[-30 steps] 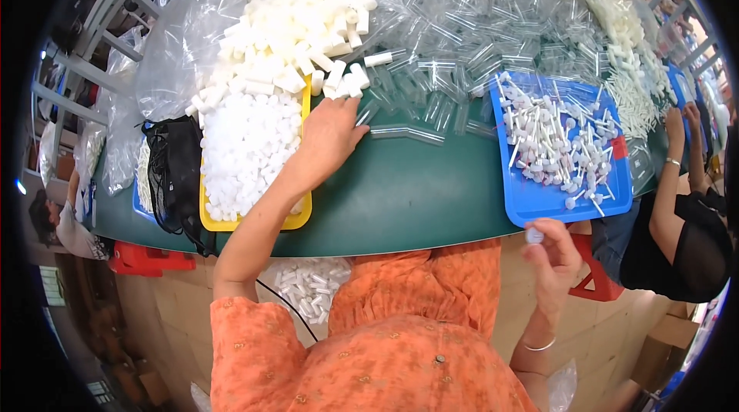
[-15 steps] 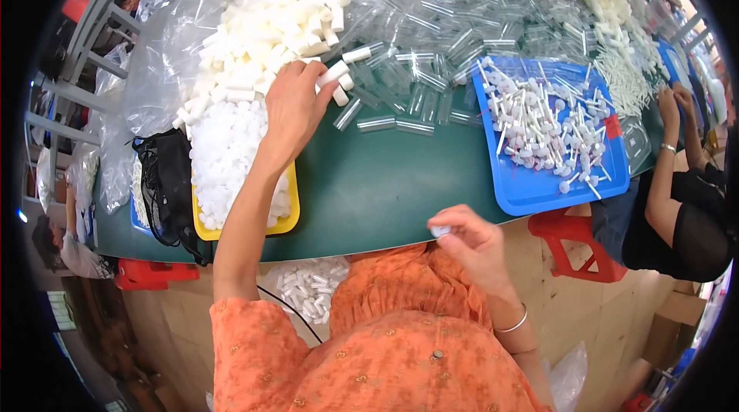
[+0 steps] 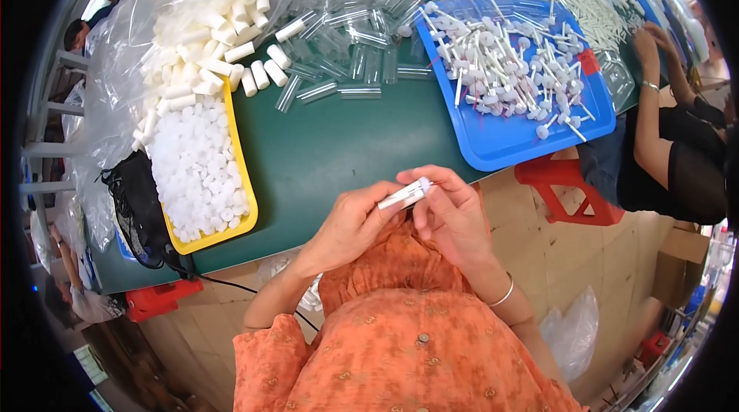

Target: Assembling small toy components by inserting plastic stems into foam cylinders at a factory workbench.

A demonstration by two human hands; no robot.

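My left hand (image 3: 348, 226) pinches a slim clear tube with something white inside (image 3: 400, 195). At the tube's upper right end, the fingers of my right hand (image 3: 456, 218) are closed on a small white cap (image 3: 424, 183). Cap and tube meet in front of my body, near the table's front edge; my fingers partly hide the join. To the left stands a yellow tray (image 3: 245, 181) filled with small white caps (image 3: 198, 170). White foam cylinders (image 3: 208, 50) lie heaped behind it. Several clear tubes (image 3: 360, 93) are spread over the back of the table.
A blue tray (image 3: 493, 152) of white sticks with round caps sits at the right. A black mesh bag (image 3: 138, 200) leans by the yellow tray. Beyond the blue tray, another person's hands (image 3: 650, 41) work near thin white sticks (image 3: 593, 20). Red stools (image 3: 573, 196) stand below.
My left hand has come back from the foam cylinders to my right hand, now holding a tube. My right hand has moved slightly up and left, its cap against the tube's end.
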